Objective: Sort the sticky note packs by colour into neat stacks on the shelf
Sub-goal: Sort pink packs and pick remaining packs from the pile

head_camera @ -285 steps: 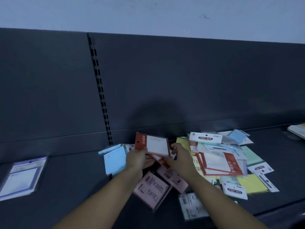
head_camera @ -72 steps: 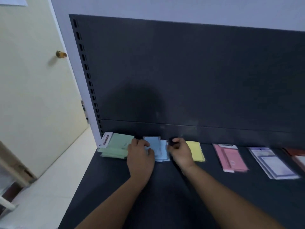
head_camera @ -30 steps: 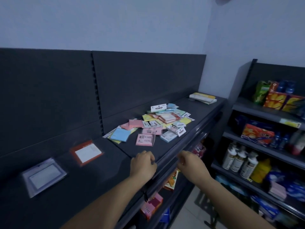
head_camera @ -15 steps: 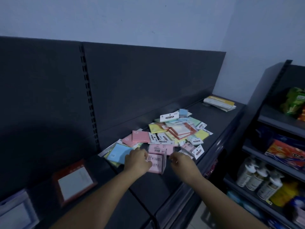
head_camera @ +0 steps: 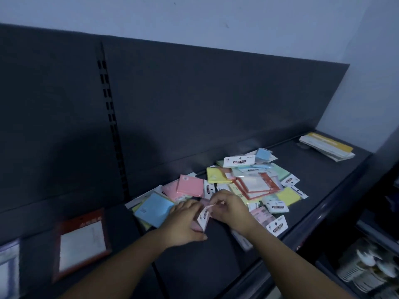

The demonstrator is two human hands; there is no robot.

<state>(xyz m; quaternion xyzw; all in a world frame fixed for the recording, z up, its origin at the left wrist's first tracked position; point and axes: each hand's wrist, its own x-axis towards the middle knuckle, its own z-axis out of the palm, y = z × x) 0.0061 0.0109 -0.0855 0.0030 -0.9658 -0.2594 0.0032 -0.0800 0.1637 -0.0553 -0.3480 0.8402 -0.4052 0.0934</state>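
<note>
The step in hand looks like gathering pinks. The left hand [head_camera: 183, 223] is gripping a pink pack [head_camera: 202, 219] on edge, fingers curled round its near side, while the right hand [head_camera: 231, 210] is pinching the pack's white header from above. Whether one pack or several are clamped there, I cannot tell. The pack is sitting between the two hands, just above the shelf [head_camera: 313, 167].

The next move, as I judge it, is calling for a firm hold and a carry to a pink stack. No such stack is showing here, so it is probably lying further past the left hand.

Counting:
- Two hands are working, both closed on the pink pack.
- One loose pile [head_camera: 248, 182] is lying just beyond and right of the hands. It is too jumbled for a full count.
- At least two blue packs are showing in the pile, the nearer blue pack [head_camera: 154, 209] touching the left hand's far side.
- At least two more pink ones are lying just beyond the left hand.
- One red-framed pack [head_camera: 83, 240] is lying alone, well left of the left hand.
- One pale-bordered pack [head_camera: 8, 268] is lying further left, cut by the edge.
- One flat bundle [head_camera: 328, 146] is resting far beyond the right hand.
</note>
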